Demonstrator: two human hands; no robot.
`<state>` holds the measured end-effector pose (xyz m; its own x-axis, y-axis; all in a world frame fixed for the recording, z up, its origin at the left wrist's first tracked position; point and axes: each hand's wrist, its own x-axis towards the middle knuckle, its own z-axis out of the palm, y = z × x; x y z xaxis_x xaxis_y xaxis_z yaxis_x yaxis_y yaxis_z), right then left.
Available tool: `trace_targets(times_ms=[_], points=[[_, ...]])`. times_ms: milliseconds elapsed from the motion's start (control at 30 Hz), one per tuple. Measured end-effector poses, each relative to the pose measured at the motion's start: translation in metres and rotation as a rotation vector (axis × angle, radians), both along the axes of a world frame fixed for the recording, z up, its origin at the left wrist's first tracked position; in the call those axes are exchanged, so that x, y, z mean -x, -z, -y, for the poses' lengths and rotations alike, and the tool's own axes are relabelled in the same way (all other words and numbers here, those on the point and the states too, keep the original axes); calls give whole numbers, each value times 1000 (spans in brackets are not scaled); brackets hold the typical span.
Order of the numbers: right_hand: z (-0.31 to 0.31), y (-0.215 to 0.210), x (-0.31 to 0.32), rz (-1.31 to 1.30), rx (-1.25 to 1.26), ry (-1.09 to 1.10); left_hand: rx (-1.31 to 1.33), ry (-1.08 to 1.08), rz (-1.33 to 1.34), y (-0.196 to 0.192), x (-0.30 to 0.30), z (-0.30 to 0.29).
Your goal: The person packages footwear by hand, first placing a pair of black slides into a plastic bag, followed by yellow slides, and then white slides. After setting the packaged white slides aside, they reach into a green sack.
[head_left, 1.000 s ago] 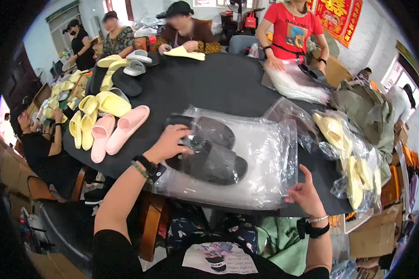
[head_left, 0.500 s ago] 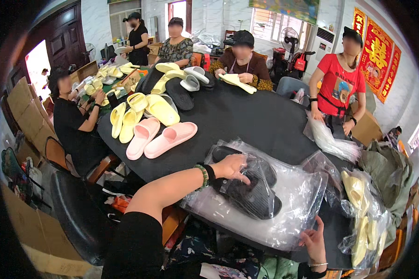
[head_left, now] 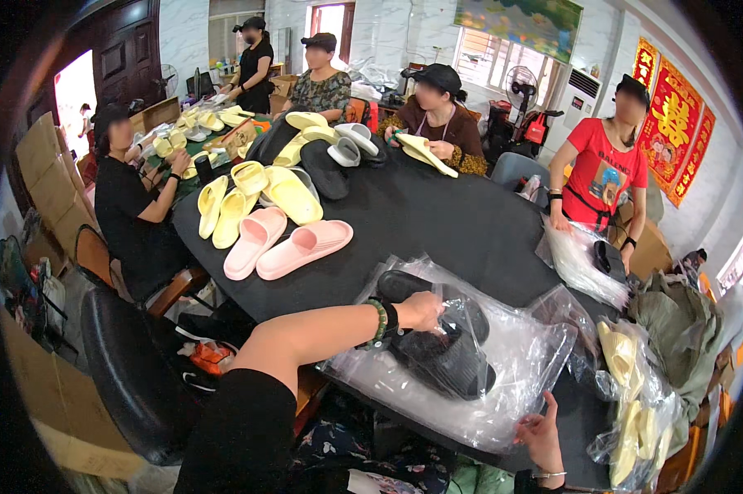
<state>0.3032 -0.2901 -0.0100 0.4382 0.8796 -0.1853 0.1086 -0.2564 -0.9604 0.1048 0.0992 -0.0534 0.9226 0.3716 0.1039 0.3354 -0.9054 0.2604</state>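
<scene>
A pair of black slippers (head_left: 447, 366) lies inside a clear plastic bag (head_left: 511, 362) in front of me, on a stack of similar clear bags at the table's near edge. My left hand (head_left: 421, 311) reaches across from the left, fingers curled closed on the bag's film above the slippers. Its fingertips are partly hidden. Beside the stack's near right corner is my right hand (head_left: 541, 435), its index finger raised and apart from the others, which bend toward the plastic edge. Nothing shows in its grasp.
Pink slippers (head_left: 306, 249) and a heap of yellow slippers (head_left: 293, 196) rest on the black table (head_left: 421, 214). Bagged yellow slippers (head_left: 627, 412) lie at right. Co-workers sit or stand around; one in red (head_left: 606, 165) handles clear bags (head_left: 584, 262) and a black slipper.
My left hand has gone from spread over the bag to curled on its film. My right hand has shifted slightly left along the edge. The co-worker in red now has a black slipper over the bags.
</scene>
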Motion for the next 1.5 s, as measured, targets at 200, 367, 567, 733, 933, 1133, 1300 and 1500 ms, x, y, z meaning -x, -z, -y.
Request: trace_targets(times_ms=[200,367,567,733,933,1133,1300,1500], points=[[1,-24,13,35,-8,79,-82,58,185,-14,11,8],[3,-45,20,66,-45,22,-29,12,364,-69,60,-9],[-27,-45,36,-41,154,-24,-205,-79,370,-105,125,-30],[-34,-8,31,170,231,-161,-216,-191,113,-71,146,-33],[-36,-11,39,264,302,-79,25,-371,99,-16,170,-55],[-28,-4,41,333,291,-70,61,-401,194,-1,177,-54],[-16,-5,39,436,283,-29,-168,-453,-201,-75,174,-19],[-31,-18,42,465,308,-94,-268,5,547,-150,113,129]])
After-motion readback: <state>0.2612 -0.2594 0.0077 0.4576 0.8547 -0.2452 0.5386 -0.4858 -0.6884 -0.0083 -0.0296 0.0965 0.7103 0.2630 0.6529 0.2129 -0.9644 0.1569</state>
